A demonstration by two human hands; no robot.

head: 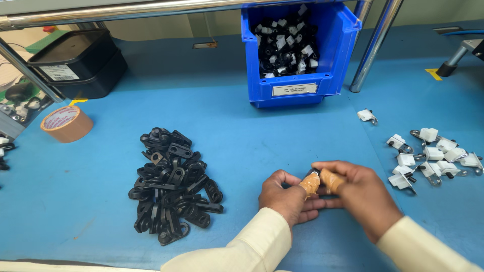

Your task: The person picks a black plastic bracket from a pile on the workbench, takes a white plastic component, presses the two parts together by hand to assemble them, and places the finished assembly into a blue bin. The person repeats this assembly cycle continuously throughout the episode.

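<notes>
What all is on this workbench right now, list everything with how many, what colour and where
Black plastic brackets: a heap, black, left of centre.
Storage bin: one, blue, back centre, filled with black-and-white parts.
White clip parts: about a dozen, white with metal, right side.
Tape roll: one, brown, far left.
Stacked trays: black, back left.
Table: blue.
Small part: one, dark, pinched between both hands.
Left hand: taped thumb.
Right hand: taped fingertip.

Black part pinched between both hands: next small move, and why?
Probably press the two halves together. Both the left hand and right hand pinch the small black part with taped fingertips, and it is not yet among the finished black-and-white pieces in the blue bin.
</notes>
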